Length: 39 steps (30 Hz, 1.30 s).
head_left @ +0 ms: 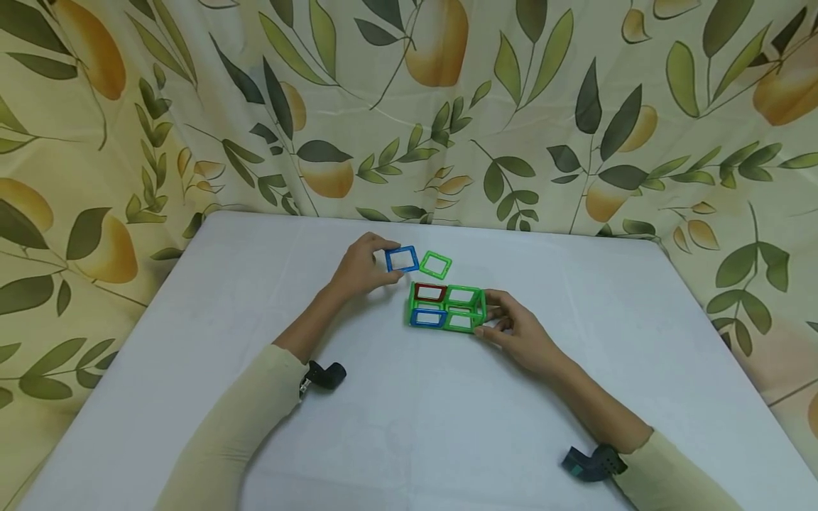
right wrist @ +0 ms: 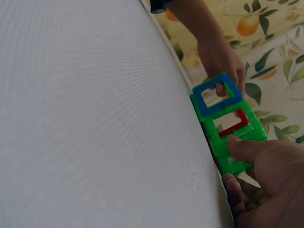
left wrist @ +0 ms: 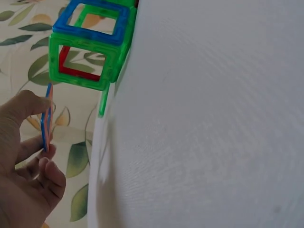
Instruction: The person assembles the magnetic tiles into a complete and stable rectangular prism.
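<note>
My left hand [head_left: 361, 266] pinches a blue square magnetic tile [head_left: 417, 260] between thumb and fingers, lifted near the table's back. In the left wrist view this blue tile [left wrist: 45, 124] shows edge-on. Beside it lies a loose green square tile [head_left: 441, 255]. Just in front stands a box-like structure of magnetic tiles [head_left: 445, 312], mostly green with red and blue squares. My right hand [head_left: 524, 337] holds its right end. In the right wrist view the thumb lies on a green tile [right wrist: 259, 130] of the structure, and some of the fingers are partly hidden.
A white cloth covers the table [head_left: 409, 426]. Behind it hangs a curtain [head_left: 396, 128] printed with fruit and leaves. Dark wrist devices sit on the left forearm [head_left: 327, 376] and the right forearm [head_left: 594, 463].
</note>
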### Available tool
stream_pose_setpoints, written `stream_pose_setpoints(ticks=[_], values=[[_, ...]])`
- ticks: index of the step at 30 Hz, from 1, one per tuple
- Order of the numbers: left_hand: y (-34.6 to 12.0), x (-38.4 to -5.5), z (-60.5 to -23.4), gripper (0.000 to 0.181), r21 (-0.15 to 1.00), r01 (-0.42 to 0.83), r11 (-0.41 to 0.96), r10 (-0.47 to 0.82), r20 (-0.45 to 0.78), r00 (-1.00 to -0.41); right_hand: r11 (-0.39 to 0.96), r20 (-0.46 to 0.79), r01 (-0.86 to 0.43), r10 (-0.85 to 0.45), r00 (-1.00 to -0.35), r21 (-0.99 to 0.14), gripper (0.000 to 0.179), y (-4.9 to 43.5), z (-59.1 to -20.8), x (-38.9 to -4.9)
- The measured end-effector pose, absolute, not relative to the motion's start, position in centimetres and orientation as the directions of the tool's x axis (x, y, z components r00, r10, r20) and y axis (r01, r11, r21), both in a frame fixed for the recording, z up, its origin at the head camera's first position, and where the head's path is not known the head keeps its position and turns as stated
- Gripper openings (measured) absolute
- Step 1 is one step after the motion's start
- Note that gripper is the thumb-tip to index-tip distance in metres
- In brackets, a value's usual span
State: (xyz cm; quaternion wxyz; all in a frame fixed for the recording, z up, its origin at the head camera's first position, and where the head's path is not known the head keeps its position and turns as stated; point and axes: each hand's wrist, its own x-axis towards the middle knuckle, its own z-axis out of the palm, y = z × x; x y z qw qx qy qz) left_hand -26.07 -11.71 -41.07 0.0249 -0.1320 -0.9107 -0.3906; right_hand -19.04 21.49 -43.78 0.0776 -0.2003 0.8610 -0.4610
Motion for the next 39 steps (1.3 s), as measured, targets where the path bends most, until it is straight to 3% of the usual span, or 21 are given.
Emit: stream_pose_setpoints(ticks=[18, 39], values=[[-10.7, -23.3, -39.7, 0.054, 0.71, 0.444, 0.547, 0.418, 0.227, -0.88, 0.512, 0.038, -0.265, -0.412, -0.911, -0.817, 0.059, 21.6, -44.1, -18.9], [-9.2, -22.0, -38.9, 0.055, 0.581, 0.527, 0.62, 0.532, 0.182, -0.827, 0.501, 0.055, -0.283, -0.422, -0.905, -0.818, 0.06, 21.5, -43.8, -19.1]])
